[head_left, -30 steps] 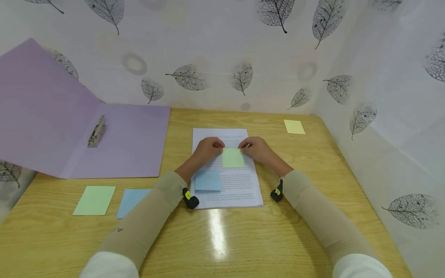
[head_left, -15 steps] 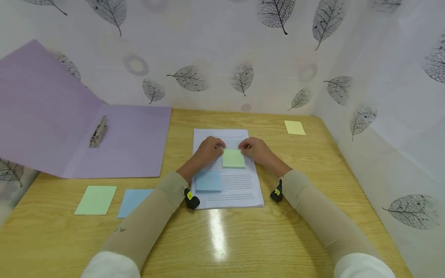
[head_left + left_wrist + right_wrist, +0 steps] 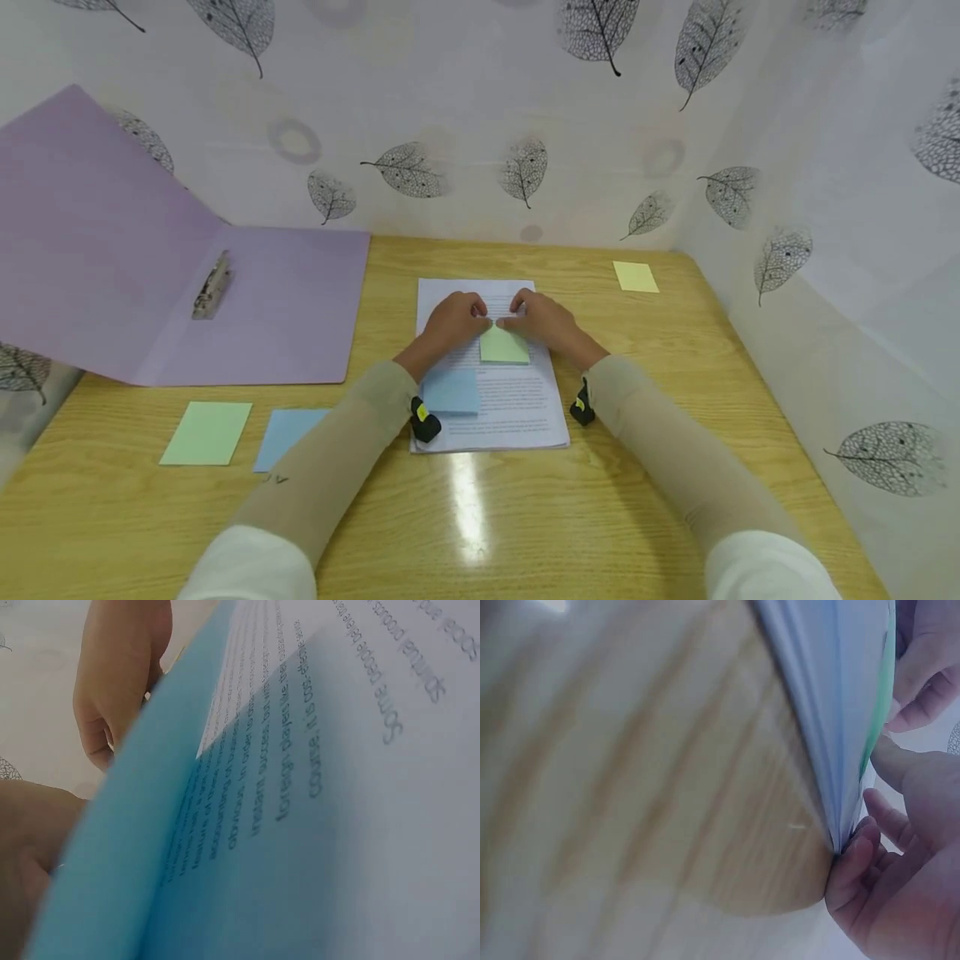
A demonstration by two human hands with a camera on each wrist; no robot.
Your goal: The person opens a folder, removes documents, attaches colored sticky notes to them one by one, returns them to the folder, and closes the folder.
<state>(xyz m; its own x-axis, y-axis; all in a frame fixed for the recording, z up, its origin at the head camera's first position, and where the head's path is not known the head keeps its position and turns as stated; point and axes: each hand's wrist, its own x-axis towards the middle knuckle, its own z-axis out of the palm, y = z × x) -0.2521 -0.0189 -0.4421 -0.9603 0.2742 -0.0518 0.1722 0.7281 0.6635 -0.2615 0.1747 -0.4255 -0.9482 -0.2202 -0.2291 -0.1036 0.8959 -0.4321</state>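
In mid-frame, the left hand [image 3: 452, 322] and right hand [image 3: 551, 325] — fingers loosely bent, thumbs pressing, not gripping — touch the pale-green square paper note [image 3: 504, 349] atop white printed paper sheets [image 3: 517, 425]. Only the left wrist view makes "instant success" legible.

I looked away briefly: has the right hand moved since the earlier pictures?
Yes: the right hand has moved left, toward the left hand, judged against the yellow sticky note on the table.

This is a paperwork desk [image 3: 570, 517], home or office unclear: printed pages [image 3: 517, 412] mid-frame, purple clip folder [image 3: 292, 308] at left.
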